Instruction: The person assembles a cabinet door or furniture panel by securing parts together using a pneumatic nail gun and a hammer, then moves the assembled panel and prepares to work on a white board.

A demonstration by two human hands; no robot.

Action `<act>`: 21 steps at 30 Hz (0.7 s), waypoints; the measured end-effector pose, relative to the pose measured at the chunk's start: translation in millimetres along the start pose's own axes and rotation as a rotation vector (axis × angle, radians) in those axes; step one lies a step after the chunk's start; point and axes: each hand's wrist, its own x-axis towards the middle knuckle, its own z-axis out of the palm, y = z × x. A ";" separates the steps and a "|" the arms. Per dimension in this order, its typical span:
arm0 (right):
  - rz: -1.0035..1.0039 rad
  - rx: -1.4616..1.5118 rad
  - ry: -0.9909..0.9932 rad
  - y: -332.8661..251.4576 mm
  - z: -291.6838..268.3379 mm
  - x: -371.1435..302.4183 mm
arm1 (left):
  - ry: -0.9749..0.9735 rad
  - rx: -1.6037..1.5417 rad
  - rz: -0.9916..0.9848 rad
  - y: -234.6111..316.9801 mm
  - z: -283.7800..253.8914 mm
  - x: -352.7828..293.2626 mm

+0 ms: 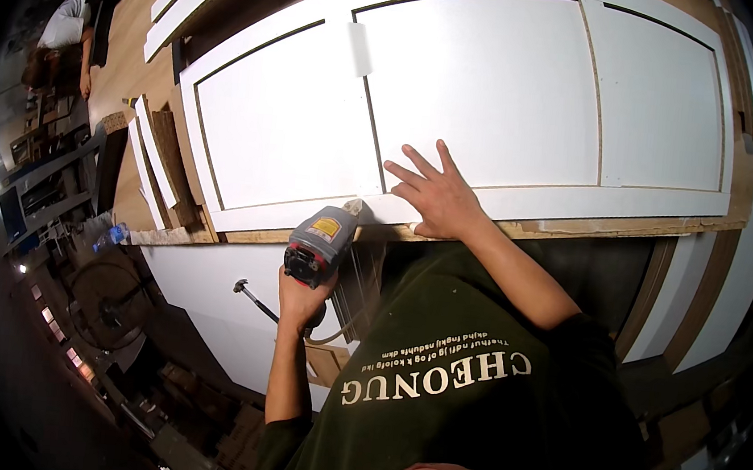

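Observation:
My left hand (301,298) is wrapped round the handle of a grey and red nail gun (322,237). Its nose reaches the near edge strip of a long white framed panel (488,84), close to where a dividing strip meets that edge. Whether the nose touches the panel, I cannot tell. My right hand (441,196) lies with fingers spread on the panel's near edge, just right of the nose, holding nothing. Dark lines outline the panel's inset sections. A small pale strip (359,50) lies across the panel near its far side.
Cardboard and board layers (574,224) show under the panel. Narrow white strips (152,162) lie to its left, and longer ones (202,0) beyond it. Below the table edge leans a white board (202,282). Another person (65,24) is at the far left, near a large fan (108,305).

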 end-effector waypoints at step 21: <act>-0.042 -0.245 0.270 27.2 8.5 -24.1 | 0.253 -0.016 0.726 -61.0 76.9 -14.6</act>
